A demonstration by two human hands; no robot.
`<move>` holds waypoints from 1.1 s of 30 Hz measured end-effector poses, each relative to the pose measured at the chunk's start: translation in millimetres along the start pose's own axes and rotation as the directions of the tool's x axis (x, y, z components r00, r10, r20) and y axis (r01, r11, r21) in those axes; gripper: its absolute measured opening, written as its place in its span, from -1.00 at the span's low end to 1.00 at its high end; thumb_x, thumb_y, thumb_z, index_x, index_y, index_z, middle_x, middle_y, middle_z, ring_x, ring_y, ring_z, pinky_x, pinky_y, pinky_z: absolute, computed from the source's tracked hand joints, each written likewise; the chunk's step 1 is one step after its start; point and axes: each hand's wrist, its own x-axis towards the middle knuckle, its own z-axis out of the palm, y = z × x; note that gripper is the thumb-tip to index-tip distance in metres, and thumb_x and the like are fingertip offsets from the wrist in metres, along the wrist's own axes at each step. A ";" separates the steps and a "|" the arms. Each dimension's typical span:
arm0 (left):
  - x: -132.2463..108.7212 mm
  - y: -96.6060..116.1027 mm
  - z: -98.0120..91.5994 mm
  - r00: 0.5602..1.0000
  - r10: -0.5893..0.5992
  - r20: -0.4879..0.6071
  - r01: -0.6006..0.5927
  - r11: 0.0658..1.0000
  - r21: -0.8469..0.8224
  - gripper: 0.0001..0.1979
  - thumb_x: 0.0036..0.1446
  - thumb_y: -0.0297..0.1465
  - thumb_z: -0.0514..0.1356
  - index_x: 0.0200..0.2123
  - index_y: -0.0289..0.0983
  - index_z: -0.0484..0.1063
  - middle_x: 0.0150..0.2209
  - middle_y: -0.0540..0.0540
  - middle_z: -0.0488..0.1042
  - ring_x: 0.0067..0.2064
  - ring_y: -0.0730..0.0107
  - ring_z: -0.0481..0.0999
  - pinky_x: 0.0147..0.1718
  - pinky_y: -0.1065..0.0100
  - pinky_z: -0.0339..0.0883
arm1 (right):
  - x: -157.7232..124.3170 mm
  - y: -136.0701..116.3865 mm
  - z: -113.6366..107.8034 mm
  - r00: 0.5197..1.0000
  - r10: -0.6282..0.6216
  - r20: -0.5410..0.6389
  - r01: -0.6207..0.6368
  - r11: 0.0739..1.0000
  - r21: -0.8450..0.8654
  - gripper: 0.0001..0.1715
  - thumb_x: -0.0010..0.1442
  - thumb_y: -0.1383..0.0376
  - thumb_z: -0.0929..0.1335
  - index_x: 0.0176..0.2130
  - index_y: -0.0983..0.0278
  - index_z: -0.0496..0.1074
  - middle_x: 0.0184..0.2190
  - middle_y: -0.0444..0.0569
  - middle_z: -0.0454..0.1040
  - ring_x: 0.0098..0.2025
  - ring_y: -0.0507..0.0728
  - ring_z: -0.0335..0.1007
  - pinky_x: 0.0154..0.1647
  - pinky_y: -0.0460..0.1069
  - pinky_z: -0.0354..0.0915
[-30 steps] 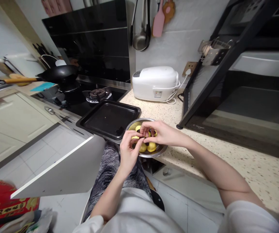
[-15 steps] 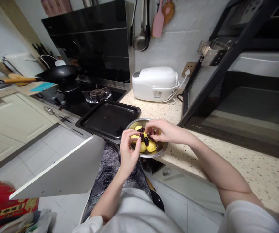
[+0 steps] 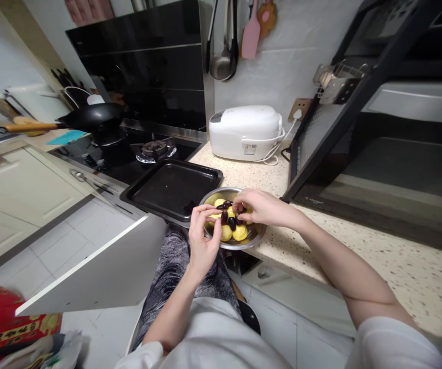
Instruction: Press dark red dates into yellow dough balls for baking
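A metal bowl (image 3: 252,241) sits at the counter's front edge, holding yellow dough balls (image 3: 239,233) and dark round pieces (image 3: 231,222). My left hand (image 3: 202,238) is at the bowl's left rim, fingers curled in a pinch around a yellow piece with a dark bit. My right hand (image 3: 261,207) reaches over the bowl from the right, fingertips pinching among the dark pieces.
A black baking tray (image 3: 172,187) lies left of the bowl, beside the gas hob (image 3: 154,148) and a wok (image 3: 93,117). A white rice cooker (image 3: 246,132) stands behind. An open oven (image 3: 378,148) fills the right. A white cabinet door (image 3: 98,266) hangs open below.
My hands, joined over the bowl a second ago, have parted. Dark pieces now show in the bowl, and the right hand has dipped down among them.
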 end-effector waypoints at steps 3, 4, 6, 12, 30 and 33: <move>0.7 -0.1 -0.7 1.000 0.005 0.003 -0.005 1.000 0.014 -0.87 0.36 -0.47 0.20 -0.07 -0.22 0.52 -0.01 -0.16 0.39 -0.01 0.30 0.51 -0.10 0.33 0.50 | 0.9 5.6 -1.5 1.000 -0.010 -0.017 0.011 1.000 0.011 -0.85 0.17 0.39 0.50 -0.19 0.25 0.58 -0.26 -0.05 0.61 -0.22 0.14 0.48 -0.19 -0.02 0.25; 0.9 -0.1 -0.9 1.000 0.008 0.004 -0.008 1.000 0.019 -0.87 0.36 -0.47 0.20 -0.08 -0.22 0.51 -0.01 -0.16 0.39 -0.01 0.30 0.51 -0.10 0.33 0.50 | 0.9 7.6 -2.6 0.999 -0.014 -0.031 0.014 1.000 0.017 -0.86 0.19 0.38 0.49 -0.18 0.26 0.58 -0.26 -0.05 0.61 -0.22 0.14 0.48 -0.19 -0.02 0.25; 1.4 0.1 -1.3 1.000 0.016 0.005 -0.016 0.999 0.030 -0.88 0.37 -0.46 0.20 -0.08 -0.22 0.51 -0.02 -0.16 0.40 -0.01 0.29 0.51 -0.11 0.33 0.49 | 0.6 11.6 -5.6 0.997 -0.015 -0.073 0.017 0.999 0.035 -0.88 0.24 0.36 0.45 -0.17 0.26 0.58 -0.26 -0.03 0.62 -0.23 0.13 0.49 -0.19 -0.02 0.25; 5.4 -0.2 -4.1 0.999 0.038 0.030 -0.041 0.994 0.102 -0.87 0.35 -0.45 0.22 -0.06 -0.21 0.49 -0.01 -0.16 0.42 0.03 0.25 0.50 -0.07 0.29 0.48 | -1.2 17.7 -15.2 0.978 0.027 -0.206 -0.017 0.999 0.050 -0.86 0.27 0.36 0.37 -0.23 0.27 0.58 -0.25 0.01 0.64 -0.21 0.16 0.51 -0.16 0.00 0.26; 73.9 -18.6 11.2 0.603 -0.028 0.798 -0.367 0.878 0.308 -0.17 0.04 0.01 0.46 0.30 -0.17 0.35 0.30 -0.34 0.39 0.29 -0.21 0.43 0.26 -0.17 0.28 | -2.3 16.9 -15.4 0.967 0.027 -0.253 -0.011 0.998 0.064 -0.84 0.28 0.31 0.37 -0.23 0.27 0.59 -0.28 -0.02 0.63 -0.25 0.12 0.50 -0.24 -0.04 0.23; 77.5 -20.9 15.4 0.578 -0.017 0.816 -0.407 0.861 0.306 -0.25 0.09 0.01 0.42 0.26 -0.20 0.39 0.25 -0.33 0.44 0.25 -0.17 0.47 0.22 -0.13 0.32 | -2.4 16.0 -15.6 0.967 0.026 -0.255 -0.010 0.998 0.063 -0.84 0.28 0.30 0.37 -0.23 0.27 0.59 -0.29 -0.03 0.63 -0.24 0.13 0.50 -0.21 -0.04 0.24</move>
